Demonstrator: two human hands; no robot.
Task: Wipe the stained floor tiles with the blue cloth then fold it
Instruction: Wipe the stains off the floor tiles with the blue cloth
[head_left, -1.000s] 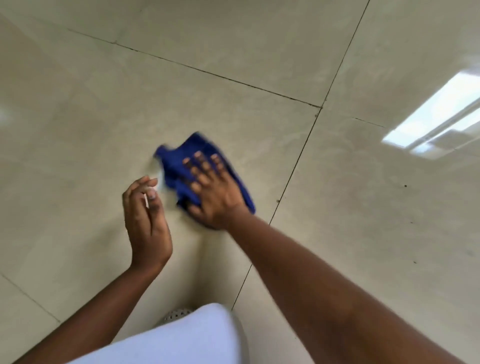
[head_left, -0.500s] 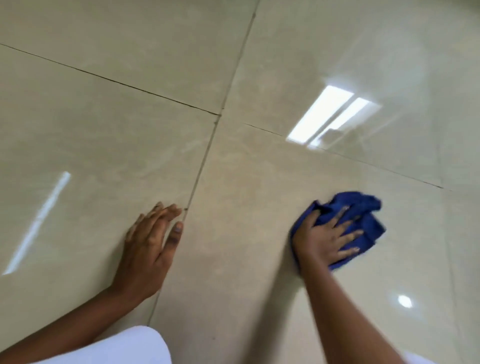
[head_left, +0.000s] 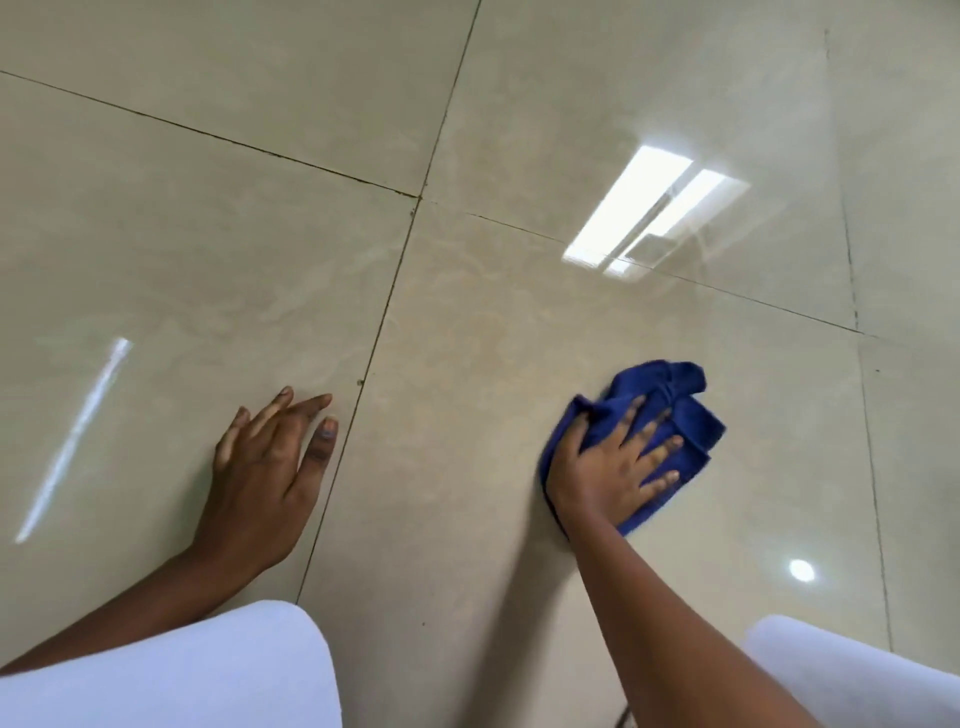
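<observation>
Right grip (head_left: 615, 467) presses our blue cloth (head_left: 670, 410) flat w/ spread fingers to scrub the tile (head_left: 467, 364); left hand (head_left: 265, 467), released, braces us

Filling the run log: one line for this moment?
right hand presses blue cloth on floor tile | left hand flat on floor | cloth bunched, unfolded

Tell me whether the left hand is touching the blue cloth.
Apart. The head view shows the left hand flat on the tile left of the grout line, with bare floor between it and the blue cloth under the right hand.
</observation>
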